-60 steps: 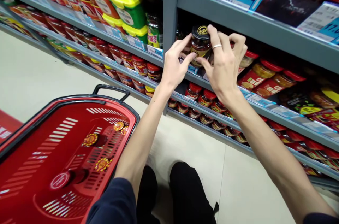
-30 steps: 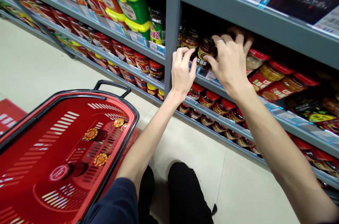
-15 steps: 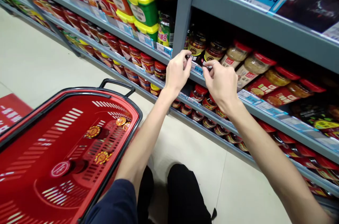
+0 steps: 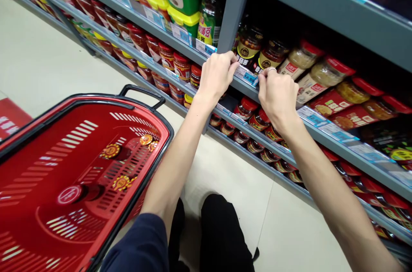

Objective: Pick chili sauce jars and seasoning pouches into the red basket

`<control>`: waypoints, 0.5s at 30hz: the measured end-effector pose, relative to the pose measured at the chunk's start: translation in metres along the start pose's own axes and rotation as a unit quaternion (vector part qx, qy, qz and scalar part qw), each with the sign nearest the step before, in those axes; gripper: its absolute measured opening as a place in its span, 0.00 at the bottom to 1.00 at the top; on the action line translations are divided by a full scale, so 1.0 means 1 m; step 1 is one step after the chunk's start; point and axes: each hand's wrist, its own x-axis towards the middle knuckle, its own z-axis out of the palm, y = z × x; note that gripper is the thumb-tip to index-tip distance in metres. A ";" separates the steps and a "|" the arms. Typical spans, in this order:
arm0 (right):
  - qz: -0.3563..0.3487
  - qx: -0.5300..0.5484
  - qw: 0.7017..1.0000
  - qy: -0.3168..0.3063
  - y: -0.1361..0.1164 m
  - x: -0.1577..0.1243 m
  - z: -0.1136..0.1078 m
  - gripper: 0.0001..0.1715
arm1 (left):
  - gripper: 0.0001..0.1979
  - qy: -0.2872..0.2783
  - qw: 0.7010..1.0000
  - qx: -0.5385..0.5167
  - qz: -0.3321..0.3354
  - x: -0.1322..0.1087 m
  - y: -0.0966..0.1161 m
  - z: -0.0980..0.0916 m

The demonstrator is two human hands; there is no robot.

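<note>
We see two dark-lidded jars [image 4: 249,46] side by side on the shelf [image 4: 244,87], just behind a blue-and-white price label [image 4: 247,76] on its front edge. Our hands are apart, fingers bent, the left hand [image 4: 216,74] at the label's left end and the right hand [image 4: 278,95] at its right, though we cannot tell whether either grips anything. Red-lidded jars [image 4: 333,72] lean farther right, and a red basket [image 4: 74,113] sits at our left.
</note>
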 end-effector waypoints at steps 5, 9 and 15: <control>0.013 -0.004 1.000 -0.010 -0.002 0.002 0.006 0.23 | 0.11 0.005 1.000 -0.013 0.023 -0.001 -0.005 0.005; 0.027 0.008 1.000 -0.002 -0.003 -0.003 0.005 0.24 | 0.13 0.006 1.000 -0.019 0.022 -0.002 -0.003 0.005; -0.072 0.034 0.992 0.102 -0.004 0.005 -0.032 0.24 | 0.16 0.061 0.996 -0.055 0.027 0.004 0.016 -0.003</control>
